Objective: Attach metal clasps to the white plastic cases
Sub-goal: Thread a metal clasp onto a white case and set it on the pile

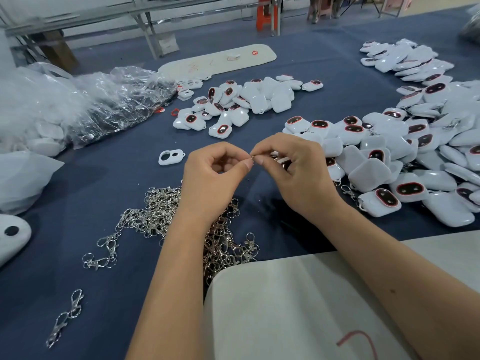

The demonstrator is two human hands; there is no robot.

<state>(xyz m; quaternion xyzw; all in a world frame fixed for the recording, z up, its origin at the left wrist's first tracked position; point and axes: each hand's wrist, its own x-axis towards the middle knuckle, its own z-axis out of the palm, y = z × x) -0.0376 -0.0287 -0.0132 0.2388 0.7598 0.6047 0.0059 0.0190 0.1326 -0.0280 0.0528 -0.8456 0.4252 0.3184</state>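
My two hands meet above the blue-covered surface, fingertips almost touching. My left hand has its fingers curled, thumb and forefinger pinching a small metal ring. My right hand pinches the same ring from the other side and seems to cradle a clasp under its curled fingers, though most of that piece is hidden, so I cannot say how it sits. Just below my left wrist lies the tangled heap of metal clasps, with a few loose ones strayed toward the near left edge. To my right a large pile of white plastic cases spreads outward, some with dark oval windows rimmed in red facing up. A smaller cluster of cases lies farther ahead, and a single white frame piece rests alone just left of my hands. Crumpled clear plastic bags sit at the far left, and a pale board covers the near right corner under my right forearm.
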